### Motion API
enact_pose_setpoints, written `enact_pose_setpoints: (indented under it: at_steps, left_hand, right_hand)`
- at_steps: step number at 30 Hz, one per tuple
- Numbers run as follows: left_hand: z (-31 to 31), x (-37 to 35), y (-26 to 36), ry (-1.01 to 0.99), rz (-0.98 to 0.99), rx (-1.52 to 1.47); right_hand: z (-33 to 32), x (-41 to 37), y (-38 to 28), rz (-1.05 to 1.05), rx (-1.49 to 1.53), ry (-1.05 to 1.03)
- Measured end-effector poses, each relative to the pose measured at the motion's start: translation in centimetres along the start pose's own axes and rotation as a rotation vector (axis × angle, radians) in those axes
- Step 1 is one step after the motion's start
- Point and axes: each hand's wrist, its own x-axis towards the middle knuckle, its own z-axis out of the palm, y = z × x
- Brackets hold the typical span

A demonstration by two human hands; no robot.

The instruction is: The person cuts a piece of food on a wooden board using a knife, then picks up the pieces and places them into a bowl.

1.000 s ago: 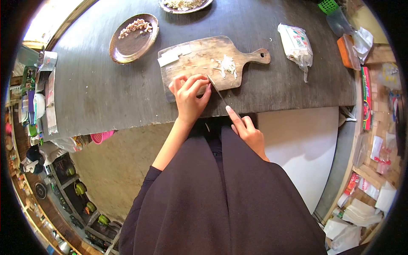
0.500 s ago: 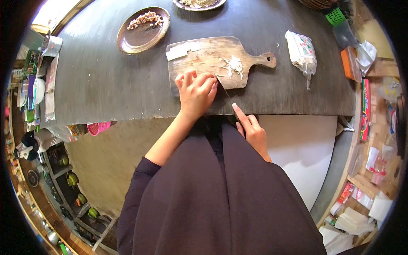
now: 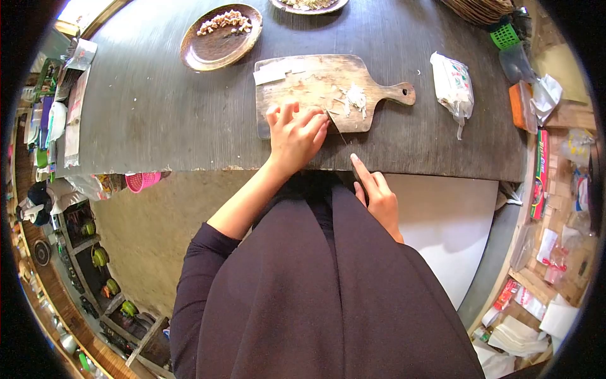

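On the wooden cutting board (image 3: pixel 303 85), my left hand (image 3: pixel 298 136) presses down with bent fingertips; whatever lies under them is hidden. My right hand (image 3: pixel 379 199) is closed around the handle of a knife (image 3: pixel 339 129), index finger stretched along its top. The blade's tip end rests on the board, close beside my left fingers. Thin white strips (image 3: pixel 353 98) lie in a small heap near the board's handle. At the board's far left corner are flat white slabs (image 3: pixel 270 76).
Beyond the board stands a brown plate (image 3: pixel 218 55) with small diced pieces. Another plate (image 3: pixel 309 9) of shredded food is cut off by the top edge. A white plastic packet (image 3: pixel 452 86) lies right of the board. The dark table's (image 3: pixel 158 120) front edge runs near my body.
The whole view has shifted slightly, so the board and plates sit a little further right. Both hands and the knife keep nearly the same places relative to the board.
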Motion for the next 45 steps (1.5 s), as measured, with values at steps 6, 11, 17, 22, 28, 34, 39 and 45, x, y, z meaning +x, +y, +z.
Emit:
enact_pose_setpoints:
  at_steps: [6, 11, 17, 22, 28, 34, 39, 45]
  left_hand:
    - [-0.1, 0.0, 0.7, 0.029, -0.173, -0.168]
    - [-0.2, 0.1, 1.3, 0.066, -0.305, -0.227]
    - [0.0, 0.0, 1.1, 0.075, -0.296, -0.247]
    - [-0.1, 0.0, 1.2, 0.073, -0.290, -0.235]
    - [-0.2, 0.0, 1.1, 0.066, -0.282, -0.234]
    - [-0.1, 0.0, 1.1, 0.057, -0.281, -0.227]
    - [-0.1, -0.1, 1.1, 0.055, -0.276, -0.226]
    - [-0.2, -0.1, 1.1, 0.049, -0.273, -0.232]
  right_hand:
    - [-0.4, 0.3, 0.2, 0.039, 0.031, 0.028]
    - [-0.9, 0.6, 0.1, 0.044, 0.061, 0.037]
    - [-1.7, 1.0, -0.8, 0.099, 0.110, -0.067]
    - [-1.2, 0.6, -0.5, 0.094, 0.087, -0.105]
    - [-0.9, 0.4, -0.6, 0.069, 0.063, -0.086]
    - [-0.3, 0.0, -0.4, 0.022, 0.012, -0.037]
    - [0.4, -0.5, -0.8, 0.017, -0.069, -0.011]
    - [1.2, -0.3, -1.3, 0.009, -0.152, 0.021]
